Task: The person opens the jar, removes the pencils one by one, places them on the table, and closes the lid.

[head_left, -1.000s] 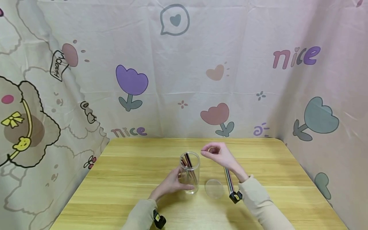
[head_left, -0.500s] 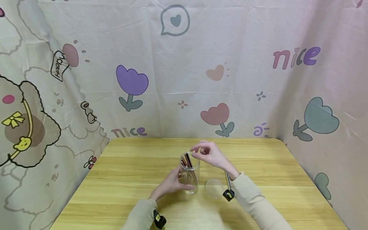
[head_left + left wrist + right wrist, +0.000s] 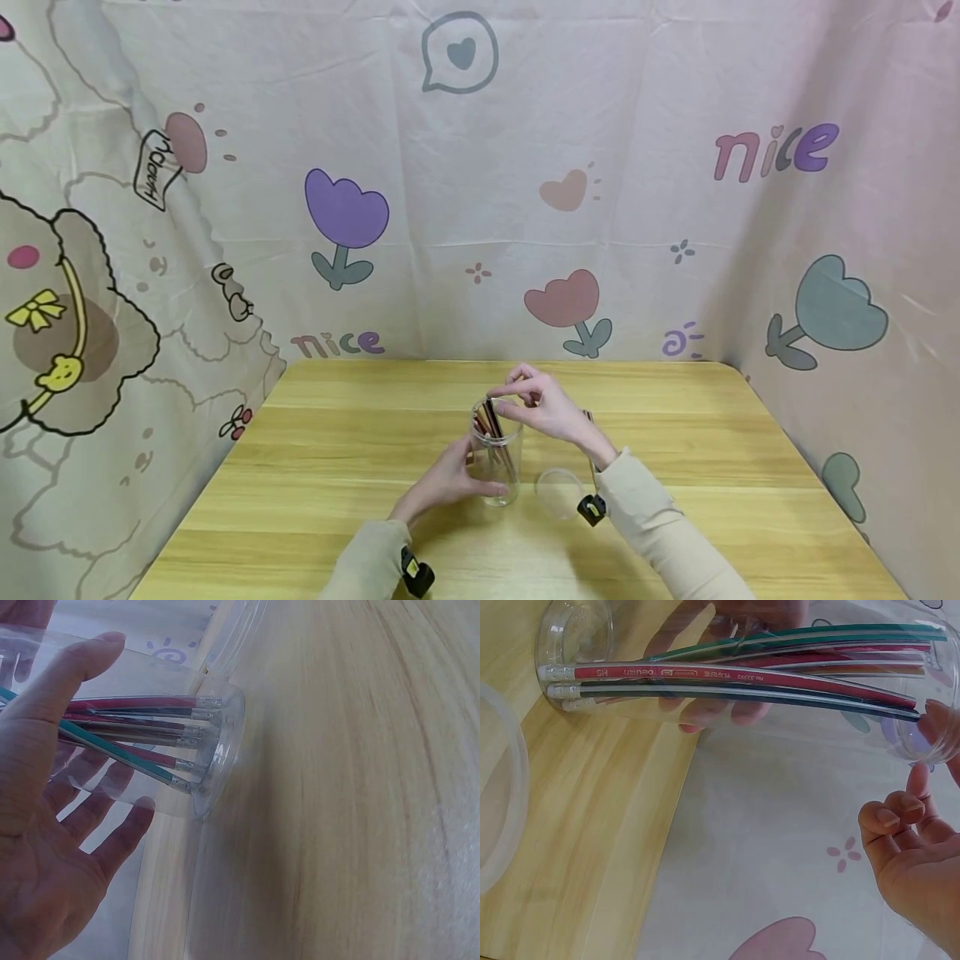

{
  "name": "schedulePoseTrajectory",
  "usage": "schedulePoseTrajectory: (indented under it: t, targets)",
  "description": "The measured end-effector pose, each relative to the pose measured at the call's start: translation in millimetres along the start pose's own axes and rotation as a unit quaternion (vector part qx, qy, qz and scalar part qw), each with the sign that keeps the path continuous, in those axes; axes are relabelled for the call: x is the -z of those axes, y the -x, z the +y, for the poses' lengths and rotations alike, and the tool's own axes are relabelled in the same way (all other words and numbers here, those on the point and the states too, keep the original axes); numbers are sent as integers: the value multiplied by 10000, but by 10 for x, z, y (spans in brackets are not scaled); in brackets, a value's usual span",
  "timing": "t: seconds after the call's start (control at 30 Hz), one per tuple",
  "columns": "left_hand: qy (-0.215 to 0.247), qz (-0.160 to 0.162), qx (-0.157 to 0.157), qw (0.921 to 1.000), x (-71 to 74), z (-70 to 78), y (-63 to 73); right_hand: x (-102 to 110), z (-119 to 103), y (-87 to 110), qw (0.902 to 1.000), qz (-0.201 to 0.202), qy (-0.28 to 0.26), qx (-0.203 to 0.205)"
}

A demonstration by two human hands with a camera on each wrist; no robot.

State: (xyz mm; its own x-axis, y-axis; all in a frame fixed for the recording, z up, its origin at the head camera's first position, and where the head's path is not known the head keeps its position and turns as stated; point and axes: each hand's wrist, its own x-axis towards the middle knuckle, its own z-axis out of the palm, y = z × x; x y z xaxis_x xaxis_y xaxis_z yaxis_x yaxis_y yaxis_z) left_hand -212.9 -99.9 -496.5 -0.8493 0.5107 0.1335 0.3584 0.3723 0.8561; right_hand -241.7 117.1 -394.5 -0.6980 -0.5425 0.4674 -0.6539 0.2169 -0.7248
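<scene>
In the head view a clear jar [image 3: 512, 458] stands upright with several pencils [image 3: 491, 421] leaning inside it. My left hand [image 3: 444, 479] grips the jar low on its left side, thumb across the front. My right hand [image 3: 553, 408] is at the jar's mouth, its thumb and forefinger by the pencils' upper ends. In the right wrist view a digit meets the end of a dark pencil [image 3: 750, 694]; whether it is pinched is unclear. A red pencil [image 3: 742, 677] and a green pencil [image 3: 802, 637] lie beside it. Eraser ends point to the jar's base.
A round clear lid [image 3: 558, 493] lies flat to the right of the jar. Some slim pencil-like sticks [image 3: 588, 415] lie on the wooden table [image 3: 360, 417], mostly hidden under my right forearm. A printed cloth [image 3: 450, 167] hangs behind the table.
My right hand has moved left from beside the jar to its mouth, fingertips now at the pencils' ends. The left hand and jar have stayed in place.
</scene>
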Motion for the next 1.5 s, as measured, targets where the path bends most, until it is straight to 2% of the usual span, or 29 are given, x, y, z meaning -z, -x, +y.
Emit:
schedulePoseTrajectory:
  t: [0.33, 0.6, 0.83, 1.03, 1.23, 1.5]
  targets:
    - [47, 2, 15, 10000, -1, 15, 1, -17, 16, 16, 10000, -8, 41, -27]
    - [29, -5, 71, 10000, -4, 7, -5, -24, 39, 27, 9994, 44, 64, 332]
    - [0, 19, 97, 10000, -10, 5, 0, -22, 10, 40, 9998, 124, 132, 85]
    - [28, 36, 193, 9998, -12, -1, 6, -35, -17, 36, 9997, 211, 113, 39]
    - [49, 44, 245, 9997, -13, -15, 6, -27, -41, 26, 9998, 69, 42, -158]
    - [26, 53, 243, 9997, -11, -24, 10, 0, -41, 25, 9975, -169, -6, -692]
